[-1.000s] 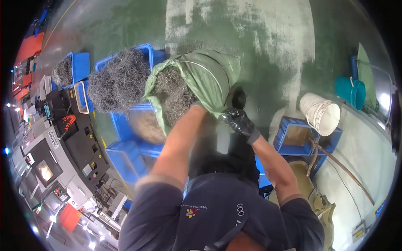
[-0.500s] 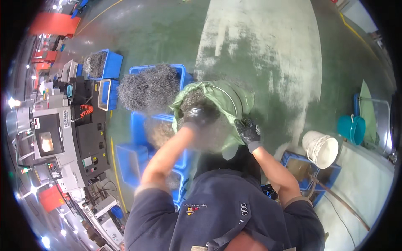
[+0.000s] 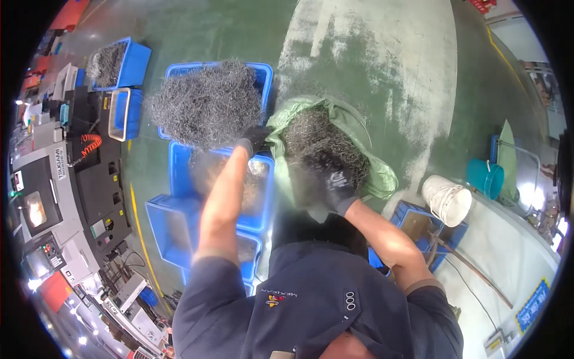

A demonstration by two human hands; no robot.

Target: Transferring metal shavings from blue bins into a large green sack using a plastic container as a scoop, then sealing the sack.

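A light green woven sack (image 3: 382, 175), its mouth spread wide, holds a tangled heap of grey metal shavings (image 3: 314, 131). My left hand (image 3: 256, 137), in a black glove, is closed on the sack's left rim, beside the blue bin of shavings. My right hand (image 3: 339, 186), also black-gloved, is inside the mouth at the near right, against the shavings. Motion smears its fingers, and I cannot make out whether they grip any strands.
A blue bin (image 3: 267, 84) heaped with grey shavings (image 3: 206, 102) stands left of the sack. Nearer are more blue bins (image 3: 169, 230), one with brownish content. At right are a white bucket (image 3: 451, 202), a teal bucket (image 3: 485, 178) and a long wooden handle (image 3: 478, 276). Machines (image 3: 51, 197) line the left.
My left hand has come out of the sack to its left rim. The right hand has left the right rim and moved in onto the shavings. The sack's mouth has widened to the right.
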